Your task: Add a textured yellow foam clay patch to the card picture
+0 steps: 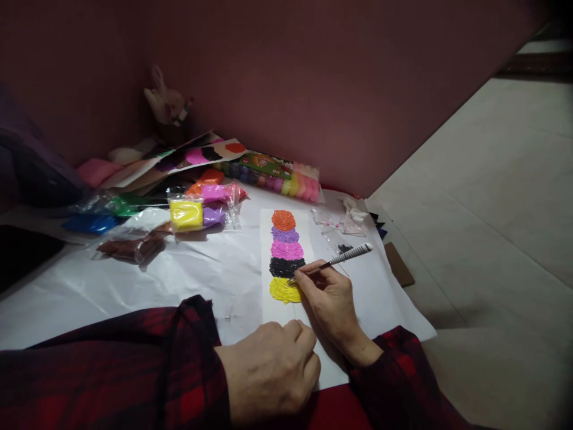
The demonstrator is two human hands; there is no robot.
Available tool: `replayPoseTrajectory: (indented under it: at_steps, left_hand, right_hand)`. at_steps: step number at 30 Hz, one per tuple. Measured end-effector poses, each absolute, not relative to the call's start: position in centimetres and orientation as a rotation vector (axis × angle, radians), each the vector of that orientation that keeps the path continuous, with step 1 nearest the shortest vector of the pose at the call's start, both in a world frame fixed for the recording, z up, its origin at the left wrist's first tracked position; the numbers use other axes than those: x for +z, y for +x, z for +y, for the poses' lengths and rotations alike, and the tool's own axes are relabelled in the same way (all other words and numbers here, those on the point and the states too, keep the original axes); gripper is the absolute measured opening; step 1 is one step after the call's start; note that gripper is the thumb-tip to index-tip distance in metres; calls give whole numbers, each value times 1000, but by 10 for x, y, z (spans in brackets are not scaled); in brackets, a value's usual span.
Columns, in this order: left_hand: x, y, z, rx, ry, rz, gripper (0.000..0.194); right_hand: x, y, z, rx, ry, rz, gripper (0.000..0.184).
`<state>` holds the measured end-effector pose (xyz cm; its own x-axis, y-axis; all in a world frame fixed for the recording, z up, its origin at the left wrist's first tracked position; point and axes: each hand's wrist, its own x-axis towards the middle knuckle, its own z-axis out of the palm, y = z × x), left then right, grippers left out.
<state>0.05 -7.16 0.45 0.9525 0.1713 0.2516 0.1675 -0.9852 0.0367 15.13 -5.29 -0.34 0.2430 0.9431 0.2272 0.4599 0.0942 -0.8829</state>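
My right hand [329,301] pinches a thin striped tool [347,257], its tip touching the yellow clay patch [285,291] at the bottom of a white paper strip [308,233]. Above the yellow patch sit black [285,267], pink [286,249], purple [285,235] and orange [283,220] clay patches in a column. My left hand [271,370] rests as a loose fist on the lower end of the strip, holding it down; I see nothing inside the fingers.
Bagged clay blocks lie at the left: yellow [185,214], pink [217,192], orange [206,177], green [123,206], blue [89,224], brown [129,248]. A long clay pack [273,173] lies by the maroon wall. Empty small bags [342,224] lie at the right. Floor beyond.
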Motion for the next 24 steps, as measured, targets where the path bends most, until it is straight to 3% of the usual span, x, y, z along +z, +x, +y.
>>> replayPoseTrajectory:
  at_steps: [11, 24]
  left_hand:
    - [6, 0, -71, 391, 3096, 270, 10]
    - [4, 1, -72, 431, 3105, 270, 13]
  right_hand:
    - [-3, 154, -52, 455, -1585, -1421, 12]
    - [-2, 155, -52, 507, -1576, -1397, 10]
